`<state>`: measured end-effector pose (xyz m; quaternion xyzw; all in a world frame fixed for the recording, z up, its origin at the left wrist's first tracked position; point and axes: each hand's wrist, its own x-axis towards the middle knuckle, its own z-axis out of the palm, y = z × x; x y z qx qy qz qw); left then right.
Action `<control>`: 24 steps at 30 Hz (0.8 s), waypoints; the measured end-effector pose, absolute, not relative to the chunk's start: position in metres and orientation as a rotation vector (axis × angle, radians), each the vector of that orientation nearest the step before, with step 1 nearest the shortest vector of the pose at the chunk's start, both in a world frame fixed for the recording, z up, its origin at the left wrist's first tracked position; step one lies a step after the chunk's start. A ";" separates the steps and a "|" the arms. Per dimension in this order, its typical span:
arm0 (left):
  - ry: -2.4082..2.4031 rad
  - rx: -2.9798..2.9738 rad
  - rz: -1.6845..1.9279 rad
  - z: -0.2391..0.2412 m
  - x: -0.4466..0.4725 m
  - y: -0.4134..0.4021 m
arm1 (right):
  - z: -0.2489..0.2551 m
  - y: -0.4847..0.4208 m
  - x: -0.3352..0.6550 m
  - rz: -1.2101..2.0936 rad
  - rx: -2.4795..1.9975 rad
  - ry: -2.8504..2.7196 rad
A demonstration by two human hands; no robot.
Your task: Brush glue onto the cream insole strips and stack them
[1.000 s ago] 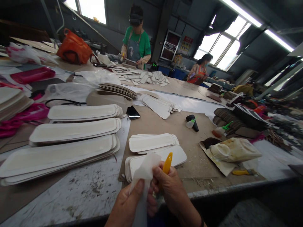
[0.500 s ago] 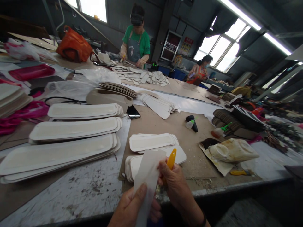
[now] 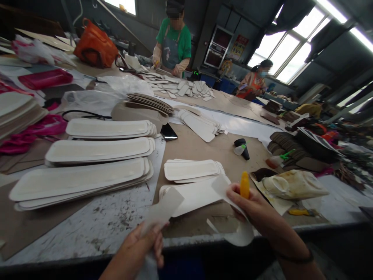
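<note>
My left hand point(image 3: 140, 245) pinches a pale, thin strip point(image 3: 163, 210) near the table's front edge. My right hand point(image 3: 250, 204) grips a yellow-handled tool point(image 3: 244, 184) and a thin translucent sheet point(image 3: 230, 212) that hangs down past the edge. Between the hands lie two small stacks of white rounded pads point(image 3: 192, 171), the nearer one just under the right hand. To the left, three long stacks of white pads point(image 3: 101, 151) rest on the table.
A phone point(image 3: 168, 132), a small glue bottle point(image 3: 240, 149), a stained plastic jug point(image 3: 291, 184) and a yellow cutter point(image 3: 298, 212) lie on the brown board. Two other people point(image 3: 175, 39) work at the far end. An orange bag point(image 3: 94, 46) stands far left.
My hands have come apart: the left stays low with a strip, the right has swung right with the tool and a thin sheet. The camera tipped down slightly.
</note>
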<state>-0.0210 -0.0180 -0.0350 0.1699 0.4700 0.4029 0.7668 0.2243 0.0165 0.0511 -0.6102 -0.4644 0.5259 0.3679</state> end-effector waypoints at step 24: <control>1.528 0.612 1.010 -0.037 0.001 0.022 | 0.015 0.095 0.160 0.984 -1.777 -2.607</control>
